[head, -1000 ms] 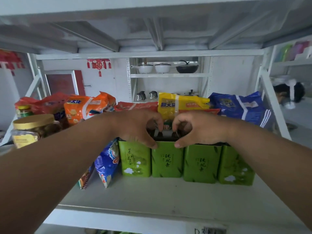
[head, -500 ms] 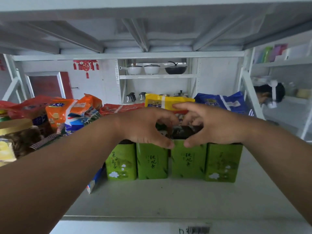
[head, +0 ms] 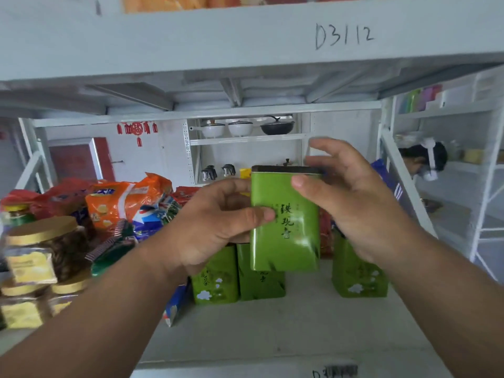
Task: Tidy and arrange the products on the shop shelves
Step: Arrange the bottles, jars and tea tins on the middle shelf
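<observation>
The green tea tin [head: 285, 222], lifted above the gap in the row of tins [head: 237, 271], is pinched by the left hand [head: 215, 227] and steadied by the right hand [head: 351, 203], and should be lowered upright, label forward, into that gap.

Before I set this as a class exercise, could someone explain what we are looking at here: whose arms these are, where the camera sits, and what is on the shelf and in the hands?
There is no machine. A person wears a wide-angle camera on the head, so you look forward and down along their own two bare arms.

The left hand and right hand together hold one green tea tin up in the air, above the white shelf.

Three more green tins stand on the shelf below, with a gap in their row. To the left lie snack bags and clear jars with gold lids.

Through the open back of the rack you see another rack with pots.
</observation>
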{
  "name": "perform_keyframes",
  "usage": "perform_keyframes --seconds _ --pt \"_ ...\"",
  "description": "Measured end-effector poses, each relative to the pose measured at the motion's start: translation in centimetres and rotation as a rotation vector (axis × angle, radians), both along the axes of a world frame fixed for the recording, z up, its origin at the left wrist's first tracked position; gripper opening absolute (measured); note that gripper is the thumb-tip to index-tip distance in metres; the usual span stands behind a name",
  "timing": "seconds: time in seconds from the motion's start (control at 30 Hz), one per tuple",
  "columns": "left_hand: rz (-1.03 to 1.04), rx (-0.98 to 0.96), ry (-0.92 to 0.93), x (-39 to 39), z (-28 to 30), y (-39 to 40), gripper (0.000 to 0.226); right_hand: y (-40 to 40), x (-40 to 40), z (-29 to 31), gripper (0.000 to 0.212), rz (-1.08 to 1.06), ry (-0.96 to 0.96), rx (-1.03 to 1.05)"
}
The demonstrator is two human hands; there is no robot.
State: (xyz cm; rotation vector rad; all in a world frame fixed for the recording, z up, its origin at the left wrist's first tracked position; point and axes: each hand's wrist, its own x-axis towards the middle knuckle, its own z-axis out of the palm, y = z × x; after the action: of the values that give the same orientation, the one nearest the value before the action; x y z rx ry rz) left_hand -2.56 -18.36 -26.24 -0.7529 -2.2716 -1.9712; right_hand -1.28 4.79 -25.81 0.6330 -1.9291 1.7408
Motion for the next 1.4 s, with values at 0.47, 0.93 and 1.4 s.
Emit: perform_keyframes --seconds 0.47,0.93,1.4 --pt "0.209 0.367 0.173 7.2 -5.1 -7.4 0.039 -14.3 7.4 -8.3 0.07 -0.051 -0.082 -0.104" --pt "-0.017 0.314 -0.088 8.0 -7.2 -12.6 0.081 -15.4 8.3 -9.5 0.048 0.222 -0.313 -0.21" --pt "0.067 0.301 0.077 7.2 -8.2 -9.8 0.077 -9.1 8.0 -7.9 0.083 0.062 -0.115 -0.126"
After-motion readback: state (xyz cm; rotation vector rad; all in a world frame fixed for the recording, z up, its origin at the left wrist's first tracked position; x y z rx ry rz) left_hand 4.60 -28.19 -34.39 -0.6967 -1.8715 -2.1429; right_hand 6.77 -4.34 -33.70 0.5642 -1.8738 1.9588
